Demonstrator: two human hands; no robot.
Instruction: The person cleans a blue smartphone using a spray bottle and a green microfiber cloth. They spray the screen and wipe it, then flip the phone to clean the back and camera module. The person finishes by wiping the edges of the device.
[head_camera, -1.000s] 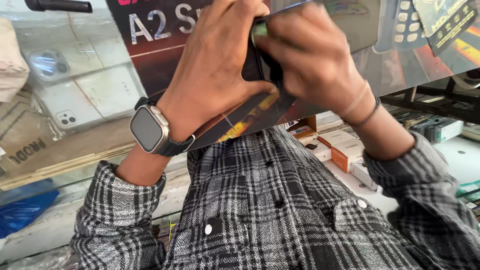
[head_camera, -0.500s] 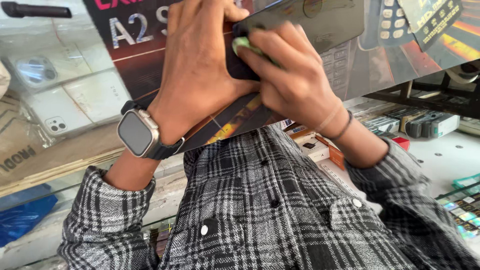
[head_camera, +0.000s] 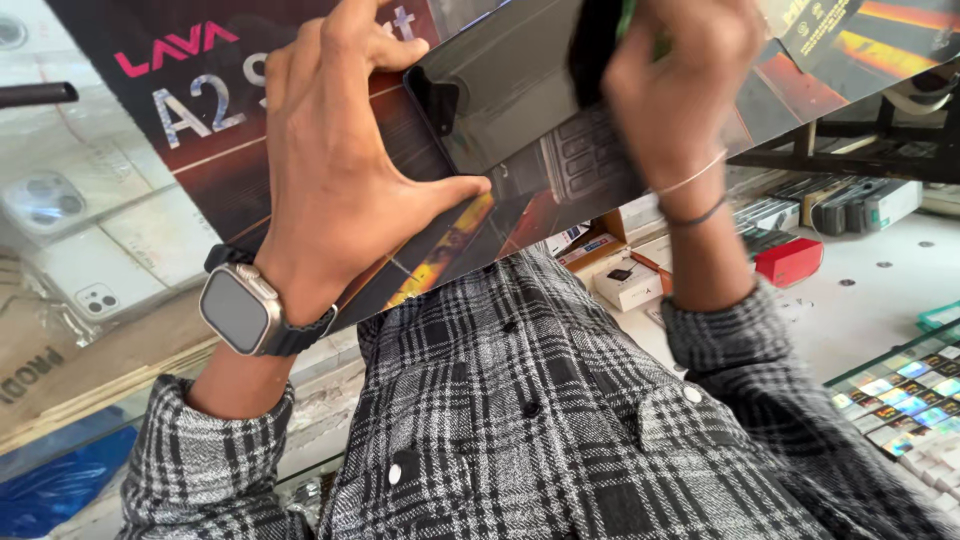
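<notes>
A dark smartphone (head_camera: 500, 90) lies face up on a printed dark poster mat (head_camera: 240, 150) on the counter. My left hand (head_camera: 340, 170), with a smartwatch (head_camera: 245, 310) on its wrist, pinches the phone's left end between thumb and forefinger. My right hand (head_camera: 680, 90), with thin bands on the wrist, is closed on a small dark tool with a green edge (head_camera: 600, 40). It presses the tool onto the phone's right part. That end of the phone is hidden under the right hand.
The glass counter (head_camera: 880, 300) shows phone cases (head_camera: 70, 230) at the left and small boxes (head_camera: 625, 280) plus a red box (head_camera: 790, 262) at the right. A grey plaid shirt (head_camera: 540, 420) fills the lower middle. A tray of small shiny items (head_camera: 900, 385) sits at the lower right.
My hands have spread apart, so the phone's screen now shows between them. My right hand with the tool has slid toward the phone's right end, and the view has shifted.
</notes>
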